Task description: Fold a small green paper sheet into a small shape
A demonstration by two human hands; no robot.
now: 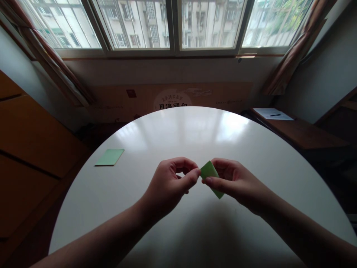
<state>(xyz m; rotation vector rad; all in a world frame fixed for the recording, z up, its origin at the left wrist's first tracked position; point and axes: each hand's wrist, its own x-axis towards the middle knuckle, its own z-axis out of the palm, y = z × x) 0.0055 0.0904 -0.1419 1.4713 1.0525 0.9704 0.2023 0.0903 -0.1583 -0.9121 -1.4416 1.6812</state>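
Note:
A small folded piece of green paper (209, 169) is held up over the white round table (178, 130). My right hand (235, 178) is closed on it, with the thumb across its near face and the fingers behind. My left hand (174, 182) pinches the paper's left corner between thumb and index finger. The lower tip of the paper sticks out below my right thumb. Off to the left on the tabletop lies a stack of pale green square paper (109, 157), apart from both hands.
At the right, a dark wooden desk (312, 132) carries a white sheet (272, 114) with a pen (275, 115) on it. A cardboard box with printed lettering (223, 96) stands behind the table, under the window (175, 52). An orange-brown cabinet (33, 126) is on the left.

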